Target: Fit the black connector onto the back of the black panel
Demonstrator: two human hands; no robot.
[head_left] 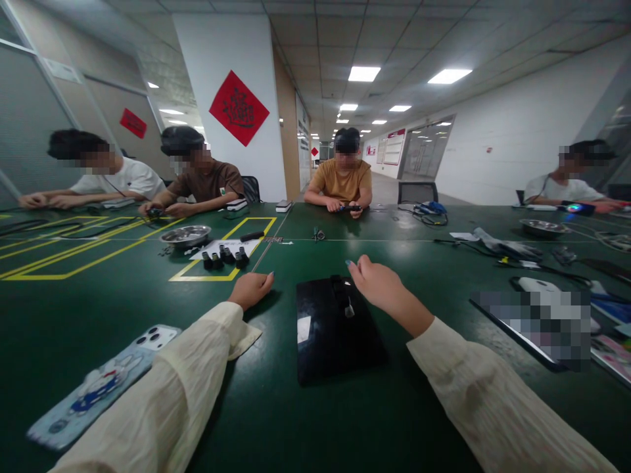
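Observation:
My left hand (252,289) rests on the green table left of a flat black panel (340,355), its fingers curled in and its thumb to the right. No object shows in it. Beyond the panel's upper right corner is my right hand (377,281), also closed, fingertips pointing left; nothing shows between them. Small black blocks (339,290) lie in a row on the panel's upper part, with a small pale piece (350,311) just below them. Several black cylindrical parts (227,256) stand on a white sheet (210,249) beyond my left hand.
A phone in a blue cartoon case (98,387) lies beside my left sleeve. Metal bowls (185,236) (543,227) stand on both sides. Cables (493,253), a tablet-like slab (522,335) and a white device (552,295) lie right. Co-workers (341,177) sit around the table.

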